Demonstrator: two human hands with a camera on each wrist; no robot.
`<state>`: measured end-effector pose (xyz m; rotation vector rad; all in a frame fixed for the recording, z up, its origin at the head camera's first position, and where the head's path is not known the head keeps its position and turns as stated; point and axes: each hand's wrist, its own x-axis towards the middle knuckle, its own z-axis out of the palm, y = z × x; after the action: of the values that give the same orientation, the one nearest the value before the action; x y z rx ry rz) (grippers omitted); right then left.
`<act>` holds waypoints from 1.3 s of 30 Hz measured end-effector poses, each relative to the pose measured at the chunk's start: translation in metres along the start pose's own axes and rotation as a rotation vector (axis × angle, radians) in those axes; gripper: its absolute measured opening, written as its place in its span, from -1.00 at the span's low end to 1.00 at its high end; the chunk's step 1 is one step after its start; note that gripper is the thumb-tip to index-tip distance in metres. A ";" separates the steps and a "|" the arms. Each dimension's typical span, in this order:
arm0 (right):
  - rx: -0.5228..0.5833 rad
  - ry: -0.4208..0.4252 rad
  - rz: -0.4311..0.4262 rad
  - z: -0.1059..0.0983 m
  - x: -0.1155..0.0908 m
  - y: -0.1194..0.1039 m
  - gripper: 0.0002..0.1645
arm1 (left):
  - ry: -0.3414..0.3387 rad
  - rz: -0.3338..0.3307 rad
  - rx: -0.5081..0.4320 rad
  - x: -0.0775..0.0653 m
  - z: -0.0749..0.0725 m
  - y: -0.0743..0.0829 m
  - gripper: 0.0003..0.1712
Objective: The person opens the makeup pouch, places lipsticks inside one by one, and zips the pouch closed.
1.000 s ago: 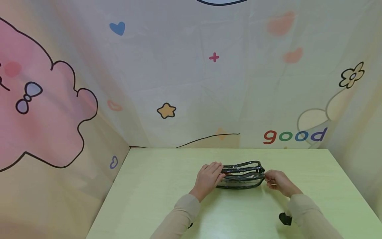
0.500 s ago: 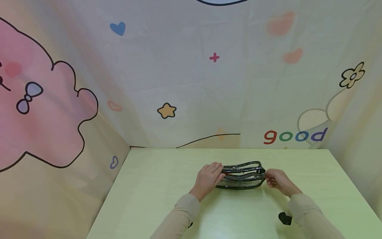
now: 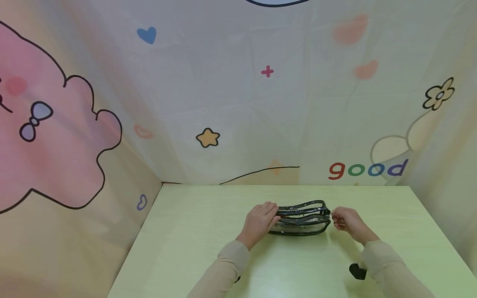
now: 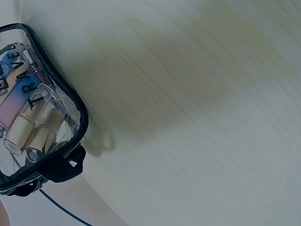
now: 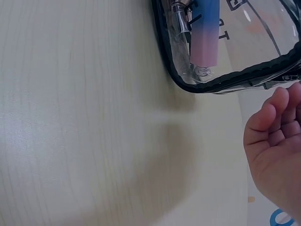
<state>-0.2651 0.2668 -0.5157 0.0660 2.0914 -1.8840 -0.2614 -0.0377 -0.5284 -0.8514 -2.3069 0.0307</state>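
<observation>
A clear toiletry bag with black piping (image 3: 302,229) stands on the table, printed with dark letters. Small capped bottles (image 4: 19,132) and a blue-to-pink tube (image 5: 205,40) show through its sides. My left hand (image 3: 259,220) grips its left end, with the fingers over the top and the thumb at the front. At the opposite end, my right hand (image 3: 349,223) has curled fingers, thumb and index pinching what looks like the zip pull at the bag's upper corner. The fingertips mostly hide that small piece. A black fabric loop (image 4: 63,165) sticks out from one end of the bag.
The pale wood-grain table (image 3: 186,240) runs back to a printed cloth backdrop (image 3: 238,95), with cloth walls on both sides. A small black piece (image 3: 357,271) shows beside the right sleeve.
The right hand has shifted slightly up and away from the bag's end, leaving a small gap there. The left hand and the bag have hardly moved.
</observation>
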 end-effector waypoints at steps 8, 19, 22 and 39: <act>-0.012 -0.024 -0.030 0.000 -0.004 -0.009 -0.74 | 0.030 -0.015 -0.044 -0.001 0.003 0.000 -0.58; -0.043 -0.053 -0.066 0.004 -0.007 -0.021 -0.73 | 0.012 -0.037 -0.045 -0.002 0.006 -0.002 -0.58; -0.065 -0.058 -0.077 0.006 -0.008 -0.023 -0.74 | 0.026 -0.033 -0.046 -0.003 0.007 -0.002 -0.58; -0.166 -0.045 -0.085 0.001 -0.009 -0.024 -0.72 | -0.145 -0.080 -0.158 -0.001 -0.003 -0.009 -0.41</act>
<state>-0.2622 0.2647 -0.4902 -0.1046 2.2429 -1.7326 -0.2636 -0.0462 -0.5245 -0.8588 -2.5038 -0.1303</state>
